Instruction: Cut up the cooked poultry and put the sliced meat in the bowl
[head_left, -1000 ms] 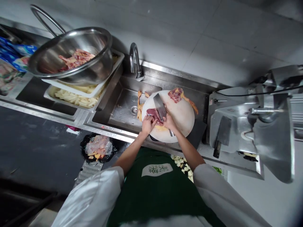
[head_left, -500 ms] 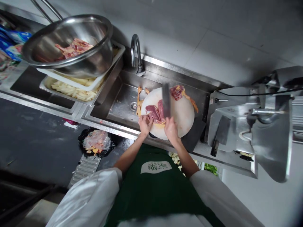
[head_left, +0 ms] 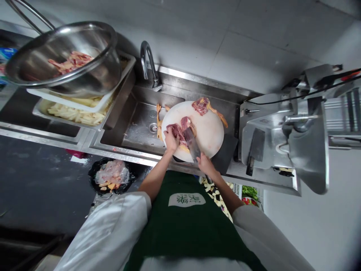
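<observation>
A round white cutting board (head_left: 212, 137) sits over the right part of the sink. My left hand (head_left: 171, 140) has its fingers curled on a dark red piece of raw poultry (head_left: 178, 131) with yellow skin, at the board's left side. My right hand (head_left: 205, 164) grips a cleaver (head_left: 192, 143). Its blade slants up and left against the right side of that meat, and a smaller cut chunk (head_left: 185, 122) lies by the tip. Near the board's far edge rests a raw poultry leg (head_left: 201, 106) with its yellow foot hanging over the rim.
Yellow poultry feet (head_left: 158, 120) lie in the sink (head_left: 138, 130), left of the board. A faucet (head_left: 149, 66) rises behind. To the left, a steel bowl (head_left: 109, 71) of raw meat rests on food trays. A second cleaver (head_left: 256, 148) lies on the slicer (head_left: 282, 135) at right.
The cleaver has come down from a raised, upright position onto the meat's right side, now slanting left. A chunk now lies apart at the tip. The camera view has shifted slightly.
</observation>
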The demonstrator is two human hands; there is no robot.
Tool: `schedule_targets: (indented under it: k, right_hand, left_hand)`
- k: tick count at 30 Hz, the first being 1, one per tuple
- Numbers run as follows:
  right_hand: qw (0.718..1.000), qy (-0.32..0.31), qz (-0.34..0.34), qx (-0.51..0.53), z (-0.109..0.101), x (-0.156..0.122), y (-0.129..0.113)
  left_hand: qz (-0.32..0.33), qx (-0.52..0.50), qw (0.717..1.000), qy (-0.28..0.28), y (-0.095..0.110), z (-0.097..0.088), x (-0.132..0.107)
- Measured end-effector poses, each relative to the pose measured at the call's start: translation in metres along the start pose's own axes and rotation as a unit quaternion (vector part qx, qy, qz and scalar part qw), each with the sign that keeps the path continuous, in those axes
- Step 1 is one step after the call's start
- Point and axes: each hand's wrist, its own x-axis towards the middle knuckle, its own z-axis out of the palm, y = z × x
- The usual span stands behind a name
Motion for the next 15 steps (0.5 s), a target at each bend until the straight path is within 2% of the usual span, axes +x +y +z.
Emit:
schedule_targets:
  k: [3, 5, 7, 9, 11, 13, 15]
  right_hand:
    - [0.999, -0.009, 0.023, -0.021, 0.017, -0.029, 0.011]
    - [0.999, -0.009, 0.030, -0.022, 0.020, -0.028, 0.002]
    - [1.000, 0.001, 0.020, -0.007, 0.013, -0.007, -0.018]
    - [0.999, 0.028, -0.005, 0.020, -0.001, 0.025, -0.042]
    - [0.996, 0.062, -0.029, 0.048, -0.016, 0.056, -0.059]
    - [0.995, 0.066, -0.035, 0.064, -0.026, 0.074, -0.065]
    - [0.996, 0.053, -0.032, 0.070, -0.028, 0.074, -0.059]
  left_hand:
    - [0.011, -0.028, 0.999, 0.028, -0.006, -0.003, -0.005]
    - [0.006, -0.029, 1.000, 0.008, -0.009, -0.005, -0.006]
    - [-0.003, -0.017, 0.999, -0.033, -0.011, -0.006, -0.004]
    - [-0.006, -0.004, 0.998, -0.065, -0.011, -0.009, -0.002]
    - [0.000, 0.000, 0.997, -0.072, -0.011, -0.014, -0.001]
    - [0.005, -0.005, 0.998, -0.056, -0.012, -0.019, 0.000]
    - [0.015, -0.024, 0.999, -0.042, -0.015, -0.023, 0.000]
